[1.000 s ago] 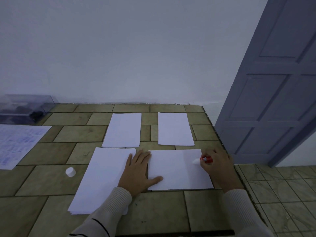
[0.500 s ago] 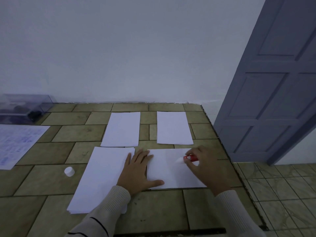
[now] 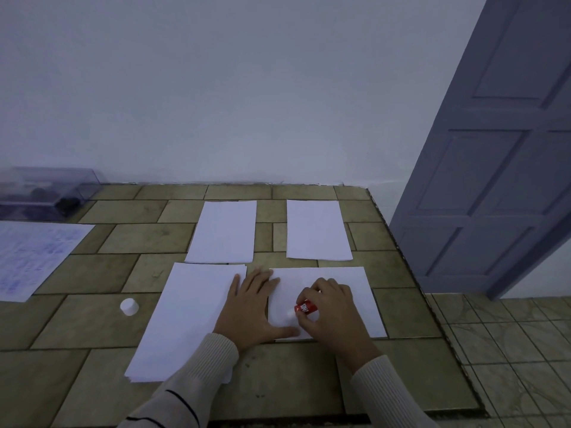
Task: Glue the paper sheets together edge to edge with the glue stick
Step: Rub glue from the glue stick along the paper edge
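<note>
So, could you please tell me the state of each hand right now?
Left hand: open, flat, thumb resting on the near right sheet.
Right hand: closed on the red glue stick, its tip on that sheet.

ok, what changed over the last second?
The right hand, gripping the red glue stick, slid left across the near right sheet, from its right edge to close by the left hand. The left hand stayed pressed flat on that sheet's left edge. The white cap and paper stack did not move.

sleeves: cream ribbed knit | left: thin dark stripes
</note>
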